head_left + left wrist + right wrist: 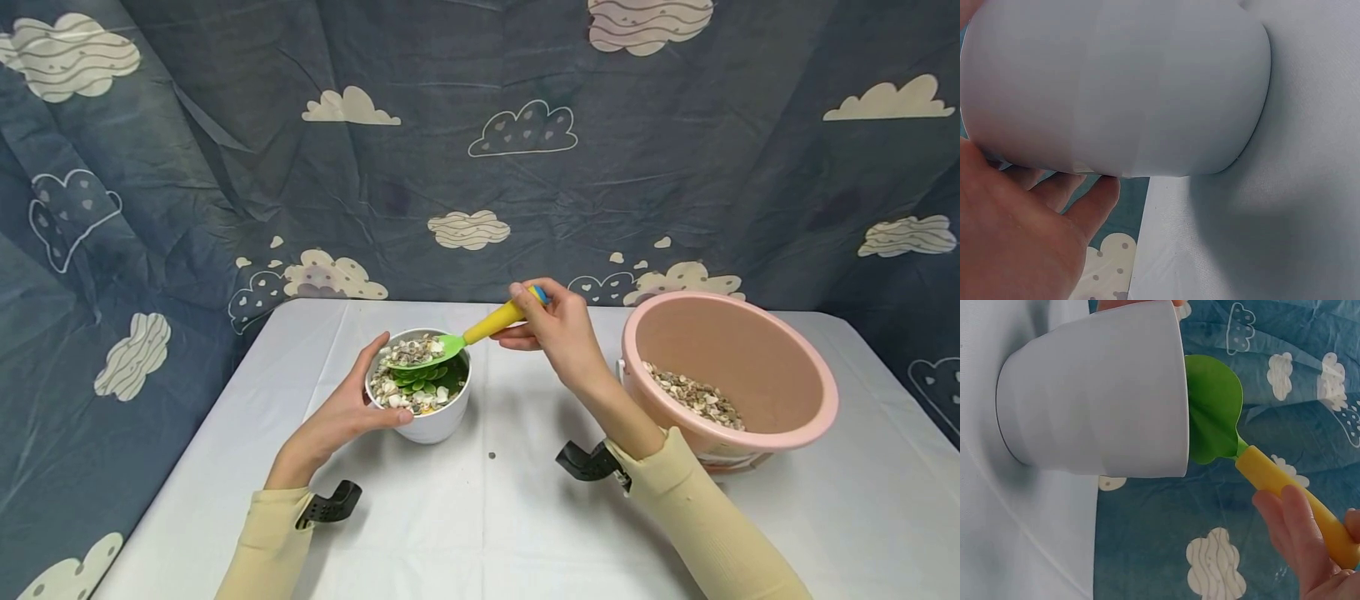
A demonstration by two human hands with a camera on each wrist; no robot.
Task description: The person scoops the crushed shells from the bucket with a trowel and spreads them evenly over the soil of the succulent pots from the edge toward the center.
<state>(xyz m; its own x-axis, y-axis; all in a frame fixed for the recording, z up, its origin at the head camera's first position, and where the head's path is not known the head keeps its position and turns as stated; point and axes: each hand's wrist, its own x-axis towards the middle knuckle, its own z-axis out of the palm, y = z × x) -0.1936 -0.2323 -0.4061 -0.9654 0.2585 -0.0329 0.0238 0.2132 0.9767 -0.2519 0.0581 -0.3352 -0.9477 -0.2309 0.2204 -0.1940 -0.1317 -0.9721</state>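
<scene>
A white plant pot (433,427) stands on the table, with a green succulent (420,377) and pale pebbles inside. My left hand (335,417) grips it from the left, thumb at the near rim and fingers round the far side. In the left wrist view the pot's smooth wall (1122,87) fills much of the picture. My right hand (558,333) holds a toy-like trowel by its yellow handle (1285,487). Its green blade (1215,409) lies over the pot's opening, loaded with small stones (412,352) and partly covering the plant.
A pink bucket (813,400) with gravel (697,396) at its bottom stands to the right, beside my right forearm. One small stone (492,455) lies on the white tablecloth (480,533). A dark blue cloud-patterned curtain (435,167) hangs behind the table.
</scene>
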